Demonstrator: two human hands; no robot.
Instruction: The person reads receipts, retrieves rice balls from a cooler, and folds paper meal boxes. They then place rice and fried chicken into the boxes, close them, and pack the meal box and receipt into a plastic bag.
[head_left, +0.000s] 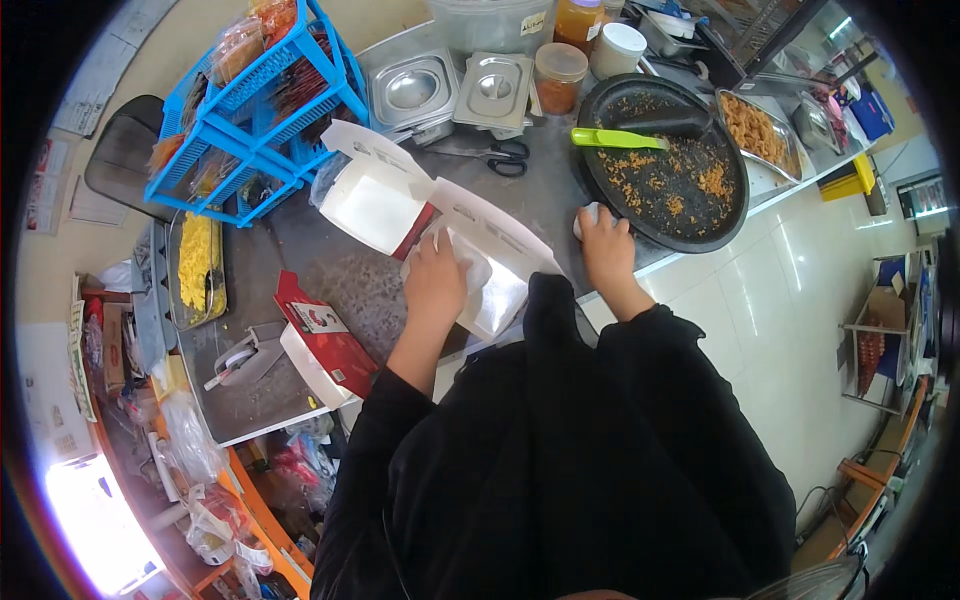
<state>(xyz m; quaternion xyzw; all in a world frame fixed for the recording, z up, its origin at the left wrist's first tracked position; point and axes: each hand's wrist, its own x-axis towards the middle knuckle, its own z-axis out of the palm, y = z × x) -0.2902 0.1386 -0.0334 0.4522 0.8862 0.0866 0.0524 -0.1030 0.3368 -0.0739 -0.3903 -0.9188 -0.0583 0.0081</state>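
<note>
My left hand (436, 281) grips a translucent plastic-wrapped bundle (476, 274) over an open paper takeaway box (495, 304); its contents cannot be made out. Beside it, a second open box (375, 206) shows its white inside, with the lid tipped back. At the counter's front edge stands a third box (322, 334), red outside and bearing print. My right hand (609, 251) holds a small whitish crumpled thing (587, 219) against the counter, by the rim of a large dark round mortar-like dish (739, 217). Brown crumbs and a green-handled utensil (619, 139) lie in that dish.
Black-handled scissors (506, 157) lie behind the boxes, before lidded steel containers (495, 90) and jars (561, 75). A blue plastic rack (259, 112), a glass dish of yellow food (199, 262) and a tape dispenser (247, 356) stand left. A tray of brown shredded food (757, 131) sits right.
</note>
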